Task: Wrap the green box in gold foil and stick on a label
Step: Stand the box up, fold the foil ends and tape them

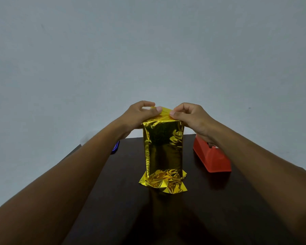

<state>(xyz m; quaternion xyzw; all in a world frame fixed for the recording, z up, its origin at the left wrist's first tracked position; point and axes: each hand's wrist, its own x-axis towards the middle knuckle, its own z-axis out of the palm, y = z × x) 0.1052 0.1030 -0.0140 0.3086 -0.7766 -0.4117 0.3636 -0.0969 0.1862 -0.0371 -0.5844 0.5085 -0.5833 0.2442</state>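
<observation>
A tall box wrapped in gold foil (163, 147) stands upright in the middle of the dark table (166, 218). The green box itself is hidden under the foil. Loose crumpled foil spreads out at its base toward me. My left hand (140, 114) pinches the foil flap at the top left corner, thumb on the near side. My right hand (188, 115) pinches the same flap at the top right corner. No label is in view.
A red tape dispenser (212, 156) sits on the table right of the box, partly behind my right wrist. A blue object (115, 147) peeks out behind my left forearm at the table's left edge. A plain grey wall lies beyond.
</observation>
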